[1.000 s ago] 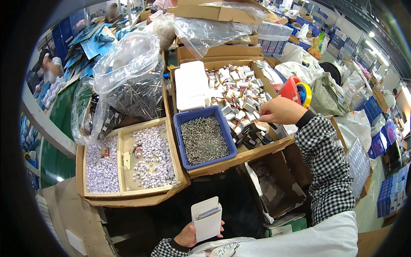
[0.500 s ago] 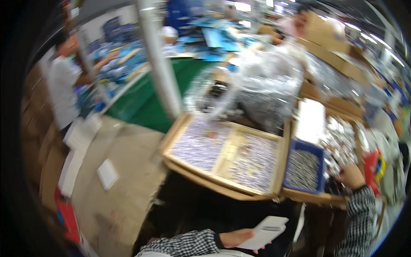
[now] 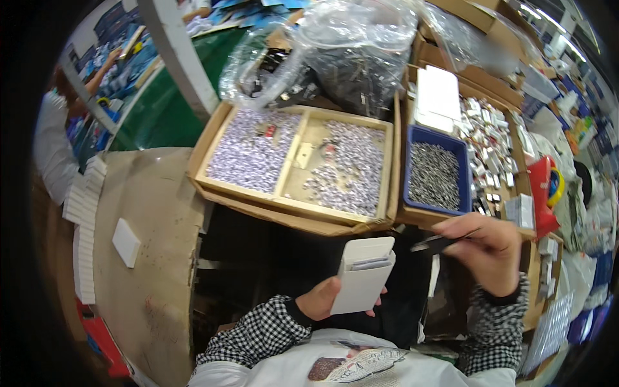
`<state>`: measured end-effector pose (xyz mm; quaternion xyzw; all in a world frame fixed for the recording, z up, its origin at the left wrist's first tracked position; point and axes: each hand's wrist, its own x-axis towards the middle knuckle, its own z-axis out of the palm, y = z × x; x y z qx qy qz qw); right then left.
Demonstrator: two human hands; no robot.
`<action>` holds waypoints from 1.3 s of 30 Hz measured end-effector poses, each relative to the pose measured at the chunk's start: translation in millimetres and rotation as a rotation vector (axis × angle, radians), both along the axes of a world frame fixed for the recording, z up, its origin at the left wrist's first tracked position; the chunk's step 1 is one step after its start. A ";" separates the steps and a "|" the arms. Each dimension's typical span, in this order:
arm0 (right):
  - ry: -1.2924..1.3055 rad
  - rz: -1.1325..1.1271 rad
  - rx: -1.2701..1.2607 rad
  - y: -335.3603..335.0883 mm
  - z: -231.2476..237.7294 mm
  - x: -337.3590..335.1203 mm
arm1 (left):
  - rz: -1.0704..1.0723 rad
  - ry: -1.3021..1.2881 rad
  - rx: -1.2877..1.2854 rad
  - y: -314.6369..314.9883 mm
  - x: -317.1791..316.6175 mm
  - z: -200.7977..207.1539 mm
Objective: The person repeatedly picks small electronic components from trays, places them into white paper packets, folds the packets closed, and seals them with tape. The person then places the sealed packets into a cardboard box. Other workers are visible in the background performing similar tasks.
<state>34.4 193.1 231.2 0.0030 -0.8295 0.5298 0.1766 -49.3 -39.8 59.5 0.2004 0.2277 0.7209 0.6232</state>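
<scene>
Wrapped round a small white carton (image 3: 362, 287) is my left hand (image 3: 318, 300), thumb on its near face. The carton stands tilted upright with its top flap up, and the edge of something pale shows in its mouth. To its right, my right hand (image 3: 493, 251) pinches a small dark flat piece with a lighter tip (image 3: 432, 245); its exact kind cannot be made out. That hand hovers just in front of a blue bin (image 3: 438, 208) filled with small grey metallic parts. Checked sleeves cover both forearms.
A divided wooden tray (image 3: 290, 155) of small whitish pieces sits ahead, with clear plastic bags (image 3: 361, 39) behind it. Right of the bin lie many small white-and-silver items (image 3: 487, 145) and a red tape dispenser (image 3: 543, 200). Leftward, a white box (image 3: 126, 242) rests on a cardboard-covered table (image 3: 151, 187).
My right hand has left the carton of small items and come toward the middle, now with the dark piece. The white carton has turned more upright. The view has tilted down.
</scene>
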 end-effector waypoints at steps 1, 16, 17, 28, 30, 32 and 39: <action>-0.029 0.054 0.077 -8.2 -1.5 -1.4 | -0.013 0.016 0.004 -0.2 0.0 2.5; -0.017 0.254 0.186 -51.0 -29.3 -23.4 | 0.006 0.305 -0.095 -8.3 -1.3 4.1; -0.010 0.251 0.213 -51.8 -29.7 -23.9 | 0.009 0.321 -0.098 -8.3 -1.2 4.7; -0.127 0.121 -0.041 -48.2 -36.7 -16.4 | 0.013 0.236 -0.084 -4.1 1.2 4.3; -0.118 0.005 -0.348 -54.7 -44.0 -15.0 | 0.001 0.224 -0.091 -3.7 0.9 3.7; 0.011 -0.019 -0.422 -58.2 -51.8 -15.0 | -0.008 0.207 -0.105 -2.7 0.9 3.3; 0.061 -0.162 -0.506 -78.6 -75.9 -13.5 | 0.052 0.255 -0.099 -0.7 3.9 1.1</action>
